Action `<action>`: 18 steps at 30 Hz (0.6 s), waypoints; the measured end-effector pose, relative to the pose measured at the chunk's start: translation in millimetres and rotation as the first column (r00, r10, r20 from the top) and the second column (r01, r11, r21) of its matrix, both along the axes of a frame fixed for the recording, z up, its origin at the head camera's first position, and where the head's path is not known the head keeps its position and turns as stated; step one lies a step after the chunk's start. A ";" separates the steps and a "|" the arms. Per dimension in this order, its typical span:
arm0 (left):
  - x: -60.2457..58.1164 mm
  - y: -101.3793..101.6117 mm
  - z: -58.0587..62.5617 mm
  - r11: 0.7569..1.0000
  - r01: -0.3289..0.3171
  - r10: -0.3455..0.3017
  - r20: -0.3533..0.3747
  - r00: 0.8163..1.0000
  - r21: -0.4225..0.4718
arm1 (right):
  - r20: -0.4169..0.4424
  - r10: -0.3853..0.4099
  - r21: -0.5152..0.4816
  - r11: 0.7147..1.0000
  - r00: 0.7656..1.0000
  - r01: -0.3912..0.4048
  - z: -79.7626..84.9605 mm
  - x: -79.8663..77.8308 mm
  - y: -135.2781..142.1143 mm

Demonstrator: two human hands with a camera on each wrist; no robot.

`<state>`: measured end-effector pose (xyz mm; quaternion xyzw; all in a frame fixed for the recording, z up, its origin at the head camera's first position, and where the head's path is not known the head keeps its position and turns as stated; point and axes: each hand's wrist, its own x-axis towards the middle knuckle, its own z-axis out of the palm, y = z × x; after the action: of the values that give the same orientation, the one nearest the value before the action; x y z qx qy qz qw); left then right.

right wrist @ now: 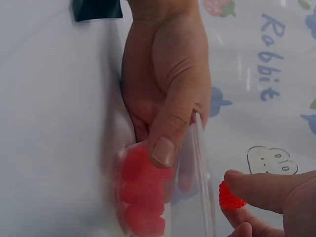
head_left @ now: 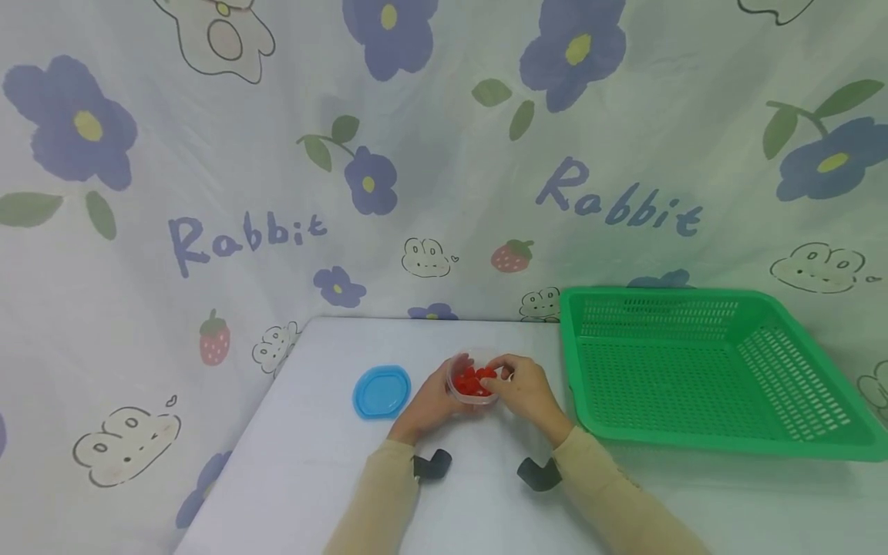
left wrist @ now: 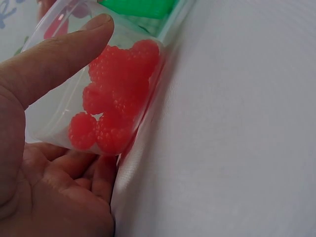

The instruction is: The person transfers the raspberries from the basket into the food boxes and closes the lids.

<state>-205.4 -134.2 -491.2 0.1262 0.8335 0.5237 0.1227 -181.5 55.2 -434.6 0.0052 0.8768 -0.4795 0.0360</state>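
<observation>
My left hand (head_left: pixel 428 402) grips a clear plastic tub (head_left: pixel 475 400) around its side, thumb along the wall and the other fingers curled around the far side. Several red raspberries (left wrist: pixel 121 74) lie in the lower part of the tub, which tilts close over the white tabletop. Between the thumb and fingertips of my right hand (head_left: pixel 525 387) is a single raspberry (right wrist: pixel 228 198). In the right wrist view it shows just outside the tub's rim (right wrist: pixel 203 173), apart from the other berries.
A blue lid (head_left: pixel 381 392) lies flat on the white table (head_left: pixel 312 462), left of the tub. To the right stands a large green plastic basket (head_left: pixel 659 378) with perforated walls. Behind the table hangs a patterned curtain (head_left: pixel 444 154). Dark wrist mounts (head_left: pixel 539 474) stick out inward from the sleeves.
</observation>
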 end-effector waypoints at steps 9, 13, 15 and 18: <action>0.6 -0.7 1.6 1.000 0.006 -0.006 0.010 1.000 0.014 | -0.021 0.004 -0.005 1.000 1.000 -0.004 -4.1 -0.6 -0.6; 1.1 -1.2 2.9 1.000 -0.003 0.002 0.024 1.000 0.026 | -0.027 0.004 -0.005 1.000 1.000 -0.005 -3.6 -0.1 -0.2; 2.0 -1.7 3.8 1.000 -0.006 0.005 0.032 0.999 0.023 | -0.035 0.006 -0.006 1.000 0.999 -0.006 -3.8 0.0 0.0; 4.1 -3.7 6.9 1.000 -0.007 0.006 0.046 0.999 0.006 | -0.034 0.010 -0.012 1.000 0.999 -0.010 -4.1 0.1 -0.4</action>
<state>-201.3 -137.9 -484.3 0.1118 0.8293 0.5295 0.1395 -181.4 54.8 -438.7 -0.0076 0.8744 -0.4847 0.0234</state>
